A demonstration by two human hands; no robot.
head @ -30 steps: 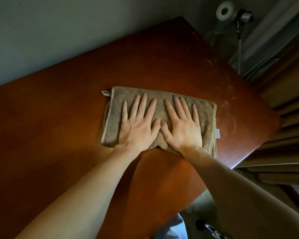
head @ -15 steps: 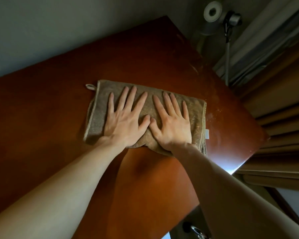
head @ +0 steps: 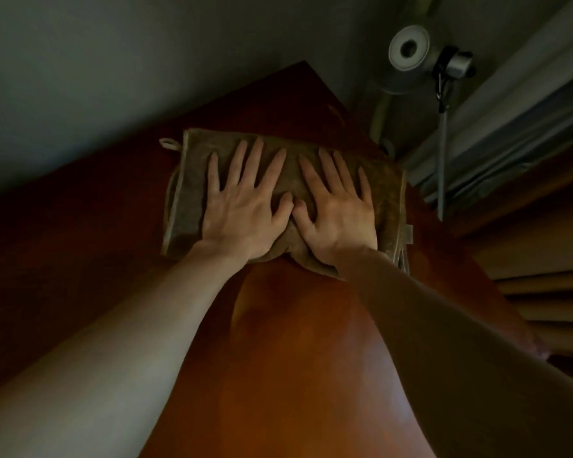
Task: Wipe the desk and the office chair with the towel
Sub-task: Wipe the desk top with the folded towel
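Left hand (head: 237, 216) and right hand (head: 338, 214), fingers spread flat, press folded towel (head: 192, 186) on desk (head: 295, 358), frame center.

Desk (head: 80, 259) surface open left of towel (head: 192, 180). Wall (head: 113, 77) bounds far side. 2 obstacles beyond right corner: pole (head: 442, 160), curtain (head: 543, 226).

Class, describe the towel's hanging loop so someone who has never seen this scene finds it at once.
Start at the reddish-brown desk and find the folded brown towel pressed under the left hand and right hand. From its far left corner sticks a small pale loop, a ring, unlike the flat tag on the opposite edge.
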